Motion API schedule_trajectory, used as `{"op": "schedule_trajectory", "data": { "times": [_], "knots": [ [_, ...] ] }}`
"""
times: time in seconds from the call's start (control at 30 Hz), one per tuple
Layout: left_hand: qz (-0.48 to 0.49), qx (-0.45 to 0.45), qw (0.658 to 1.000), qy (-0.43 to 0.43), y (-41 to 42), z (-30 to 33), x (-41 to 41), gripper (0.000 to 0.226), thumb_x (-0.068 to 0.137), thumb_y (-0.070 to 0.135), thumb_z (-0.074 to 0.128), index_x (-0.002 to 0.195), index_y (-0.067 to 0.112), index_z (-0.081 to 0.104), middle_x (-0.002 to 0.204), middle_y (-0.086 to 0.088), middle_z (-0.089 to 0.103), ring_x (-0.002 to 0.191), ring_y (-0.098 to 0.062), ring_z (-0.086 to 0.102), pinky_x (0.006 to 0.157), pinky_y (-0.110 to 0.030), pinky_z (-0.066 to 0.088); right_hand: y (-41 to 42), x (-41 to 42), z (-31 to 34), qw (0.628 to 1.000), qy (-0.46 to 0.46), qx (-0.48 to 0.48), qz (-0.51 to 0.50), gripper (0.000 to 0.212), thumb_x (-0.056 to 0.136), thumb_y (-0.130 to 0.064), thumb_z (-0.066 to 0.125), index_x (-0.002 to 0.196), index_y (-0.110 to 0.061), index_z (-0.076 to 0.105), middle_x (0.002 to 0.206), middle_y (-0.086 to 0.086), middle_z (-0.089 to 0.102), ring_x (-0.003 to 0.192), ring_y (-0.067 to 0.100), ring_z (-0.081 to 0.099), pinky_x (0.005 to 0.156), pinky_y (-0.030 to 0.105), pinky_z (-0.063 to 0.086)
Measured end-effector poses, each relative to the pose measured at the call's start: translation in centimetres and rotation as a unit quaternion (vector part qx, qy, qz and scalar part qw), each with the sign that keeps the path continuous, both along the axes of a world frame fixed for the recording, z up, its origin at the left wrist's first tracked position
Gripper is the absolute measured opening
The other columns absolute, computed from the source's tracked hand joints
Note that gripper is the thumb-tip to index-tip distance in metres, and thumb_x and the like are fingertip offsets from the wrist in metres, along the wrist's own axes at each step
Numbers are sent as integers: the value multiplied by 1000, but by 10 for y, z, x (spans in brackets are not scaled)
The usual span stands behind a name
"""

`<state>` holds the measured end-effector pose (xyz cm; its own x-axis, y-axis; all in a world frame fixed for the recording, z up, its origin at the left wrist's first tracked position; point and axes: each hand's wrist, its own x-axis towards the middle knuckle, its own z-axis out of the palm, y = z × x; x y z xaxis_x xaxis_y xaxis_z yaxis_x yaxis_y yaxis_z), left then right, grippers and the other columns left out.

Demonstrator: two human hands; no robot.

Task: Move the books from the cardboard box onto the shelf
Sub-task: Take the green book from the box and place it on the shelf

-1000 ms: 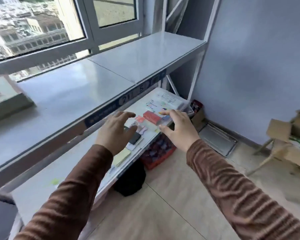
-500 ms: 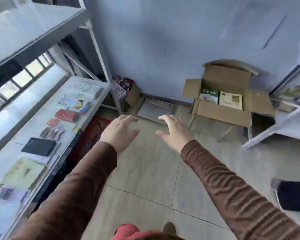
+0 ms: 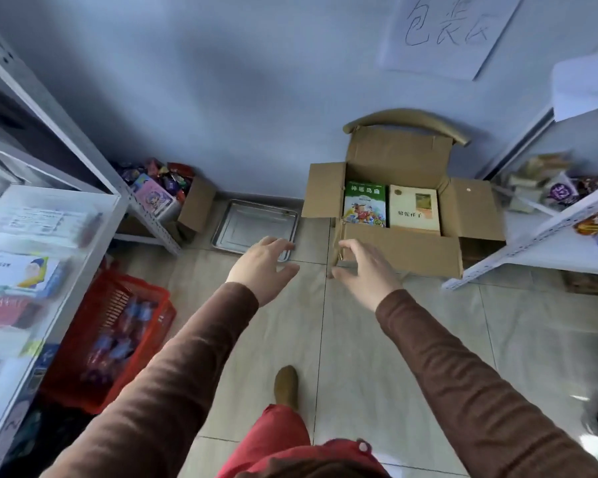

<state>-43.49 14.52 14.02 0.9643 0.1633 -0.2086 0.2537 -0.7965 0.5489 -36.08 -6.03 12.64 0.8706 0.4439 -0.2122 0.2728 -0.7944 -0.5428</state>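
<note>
Both hands, left hand (image 3: 261, 265) and right hand (image 3: 363, 270), reached empty with fingers apart toward the cardboard box (image 3: 399, 251); its near flap risked snagging the green book (image 3: 364, 204) on lifting.

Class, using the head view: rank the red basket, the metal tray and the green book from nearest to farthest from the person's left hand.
From the left hand:
1. Metal tray, on the floor just beyond the fingertips.
2. Green book, to the right, inside the cardboard box.
3. Red basket, down to the left, beside the shelf.
</note>
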Motion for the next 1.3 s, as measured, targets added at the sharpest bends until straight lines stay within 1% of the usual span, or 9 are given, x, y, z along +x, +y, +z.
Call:
{"op": "schedule_trajectory", "data": {
  "times": [0.33, 0.5, 0.6, 0.8, 0.87, 0.97, 1.03, 1.1, 1.3],
  "knots": [
    [-65, -33, 996, 46, -43, -46, 173, 43, 93, 36, 61, 134, 22, 57, 140, -3, 55, 123, -23, 55, 103, -36, 44, -33, 154, -47, 994, 68, -18, -82, 56, 92, -34, 64, 142, -17, 45, 147, 4, 52, 134, 23, 48, 108, 34, 39],
    [-55, -26, 994, 95, -79, -83, 247, 47, 94, 36, 59, 139, 21, 52, 143, -4, 52, 123, -25, 56, 102, -39, 46, -58, 238, -95, 983, 138, 21, -121, 56, 92, -32, 63, 143, -19, 44, 147, 5, 51, 133, 23, 50, 108, 37, 43],
    [-29, -29, 991, 125, -100, -109, 286, 51, 95, 35, 59, 143, 20, 48, 145, -5, 50, 126, -25, 54, 105, -40, 45, -71, 285, -129, 962, 215, 73, -153, 60, 94, -31, 63, 147, -14, 39, 148, 9, 49, 132, 24, 50, 102, 30, 40],
    [19, -38, 983, 180, -134, -170, 350, 59, 95, 32, 60, 148, 15, 41, 150, -9, 45, 137, -26, 44, 113, -35, 35, -77, 354, -200, 902, 347, 133, -218, 69, 98, -27, 59, 155, -11, 24, 162, 11, 28, 147, 25, 32, 119, 37, 29],
    [27, -38, 979, 196, -138, -190, 365, 60, 95, 32, 60, 149, 14, 40, 150, -9, 46, 138, -27, 43, 113, -36, 35, -72, 367, -219, 889, 359, 146, -243, 68, 97, -26, 59, 154, -10, 25, 160, 11, 32, 142, 24, 39, 116, 36, 34],
    [42, -41, 975, 213, -139, -218, 384, 59, 94, 30, 60, 148, 14, 41, 146, -9, 49, 133, -27, 48, 110, -39, 40, -62, 382, -243, 876, 355, 163, -283, 62, 96, -19, 60, 149, -6, 33, 149, 12, 46, 119, 20, 52, 103, 30, 42],
    [51, -43, 973, 221, -137, -235, 395, 60, 94, 30, 60, 148, 14, 40, 149, -8, 47, 135, -27, 46, 111, -40, 39, -55, 389, -255, 865, 352, 175, -313, 52, 94, -12, 61, 142, -5, 42, 137, 13, 55, 103, 19, 55, 90, 26, 45],
    [51, -42, 971, 229, -136, -251, 403, 63, 94, 29, 61, 151, 14, 37, 154, -8, 42, 139, -27, 42, 114, -40, 37, -48, 393, -266, 853, 353, 186, -338, 42, 93, -8, 59, 133, -5, 48, 130, 12, 61, 98, 21, 58, 84, 25, 45],
    [41, -32, 969, 241, -130, -287, 414, 75, 94, 28, 62, 157, 16, 24, 169, -4, 12, 155, -21, 8, 125, -36, 15, -31, 402, -291, 816, 380, 189, -392, 44, 93, -6, 58, 135, -1, 47, 134, 16, 60, 119, 30, 59, 105, 37, 45]
  ]
}}
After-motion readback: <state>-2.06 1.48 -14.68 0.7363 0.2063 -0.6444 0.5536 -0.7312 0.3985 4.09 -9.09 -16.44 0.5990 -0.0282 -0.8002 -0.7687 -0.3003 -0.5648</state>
